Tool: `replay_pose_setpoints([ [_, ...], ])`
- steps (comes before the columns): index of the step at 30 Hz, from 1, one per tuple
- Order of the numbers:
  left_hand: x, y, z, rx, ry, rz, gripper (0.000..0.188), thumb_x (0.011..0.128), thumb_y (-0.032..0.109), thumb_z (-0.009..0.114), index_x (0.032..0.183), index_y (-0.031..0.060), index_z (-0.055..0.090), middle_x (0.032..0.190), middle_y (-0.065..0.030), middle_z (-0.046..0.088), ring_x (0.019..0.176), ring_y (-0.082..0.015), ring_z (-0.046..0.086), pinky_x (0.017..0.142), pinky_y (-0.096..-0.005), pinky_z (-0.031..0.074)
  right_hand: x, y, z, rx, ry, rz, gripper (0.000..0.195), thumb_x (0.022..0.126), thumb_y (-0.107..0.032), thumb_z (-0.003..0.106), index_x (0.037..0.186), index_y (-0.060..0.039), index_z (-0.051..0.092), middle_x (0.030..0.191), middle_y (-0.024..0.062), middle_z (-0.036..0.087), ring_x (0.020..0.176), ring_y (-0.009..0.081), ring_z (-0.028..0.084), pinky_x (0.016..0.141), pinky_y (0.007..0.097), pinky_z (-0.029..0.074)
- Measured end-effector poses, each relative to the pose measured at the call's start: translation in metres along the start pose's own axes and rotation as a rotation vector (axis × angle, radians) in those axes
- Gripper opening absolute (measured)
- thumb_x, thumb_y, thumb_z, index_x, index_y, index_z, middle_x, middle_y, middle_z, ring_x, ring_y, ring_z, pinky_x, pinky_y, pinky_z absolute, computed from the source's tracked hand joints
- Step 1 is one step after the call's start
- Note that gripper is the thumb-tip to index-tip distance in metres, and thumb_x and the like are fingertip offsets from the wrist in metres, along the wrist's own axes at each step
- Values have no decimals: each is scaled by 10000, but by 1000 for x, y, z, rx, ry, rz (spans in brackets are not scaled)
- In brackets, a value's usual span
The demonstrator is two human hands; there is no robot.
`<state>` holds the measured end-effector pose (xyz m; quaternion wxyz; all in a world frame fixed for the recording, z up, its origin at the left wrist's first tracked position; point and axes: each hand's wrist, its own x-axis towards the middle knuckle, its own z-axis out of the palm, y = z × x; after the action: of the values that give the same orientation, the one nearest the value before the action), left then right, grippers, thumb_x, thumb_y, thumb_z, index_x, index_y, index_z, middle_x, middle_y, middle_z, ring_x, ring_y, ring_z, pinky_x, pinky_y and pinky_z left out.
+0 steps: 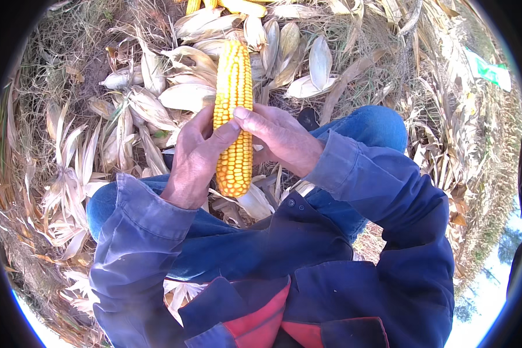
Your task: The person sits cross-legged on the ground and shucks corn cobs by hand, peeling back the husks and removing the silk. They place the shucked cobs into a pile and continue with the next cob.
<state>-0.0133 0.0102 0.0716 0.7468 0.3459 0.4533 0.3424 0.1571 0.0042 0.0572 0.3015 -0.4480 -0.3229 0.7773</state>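
Note:
A husked ear of yellow corn [234, 82] points away from me, held between both hands above my crossed legs. My left hand [198, 152] wraps its left side, thumb lying across the kernels. From the right, my right hand [282, 132] grips the same ear, its thumb pressed on the kernels close to the left thumb. The fingers behind the cob are mostly hidden. Beyond the ear's far end lie several ears still in dry, pale husks [282, 48]. Under the near end, a loose husk leaf [256, 202] rests on the ground.
Bare yellow ears [243, 7] lie at the top edge. Peeled husks [69, 187] are heaped at the left, with more unhusked ears [135, 104] nearby. Dry grass and stalks [361, 65] cover the ground. A green and white wrapper or bag [489, 71] is at the far right.

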Motion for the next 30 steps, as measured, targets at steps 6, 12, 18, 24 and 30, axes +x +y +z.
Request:
replay_pose_setpoints([
  [6,-2,-27,-19,227,-167,96,501,1013,264,537,1321,-121,446,1076,-136,631,935,-170,629,795,-293,497,45,55,-12,486,126,298,445,934,-350,613,1132,45,558,932,137,653,764,194,680,625,363,570],
  [12,-22,0,2,1144,-441,54,403,948,228,608,1234,-39,511,979,-194,620,848,-283,656,695,-425,517,50,91,-39,365,297,457,411,917,-297,631,1133,43,551,888,154,648,700,246,669,565,361,552],
  [18,-41,-17,-14,1191,-466,332,356,854,180,659,1092,-28,495,960,-189,593,892,-364,643,755,-466,515,75,-73,-61,418,66,-499,540,1000,-340,543,1343,69,463,1302,206,569,1174,311,583,871,368,533],
  [24,-41,-14,-35,1682,-370,320,398,836,217,692,1114,-23,538,977,-132,624,916,-298,664,750,-387,516,69,-31,-54,362,8,-223,376,1021,-252,509,1258,39,537,1162,136,615,1019,236,600,673,267,490],
  [30,-51,105,-127,1113,182,218,327,973,278,617,1063,-29,683,918,-132,714,821,-174,676,699,-305,524,45,-21,-36,54,82,-63,287,994,-205,565,1182,12,582,1011,94,644,827,187,631,607,252,469],
])
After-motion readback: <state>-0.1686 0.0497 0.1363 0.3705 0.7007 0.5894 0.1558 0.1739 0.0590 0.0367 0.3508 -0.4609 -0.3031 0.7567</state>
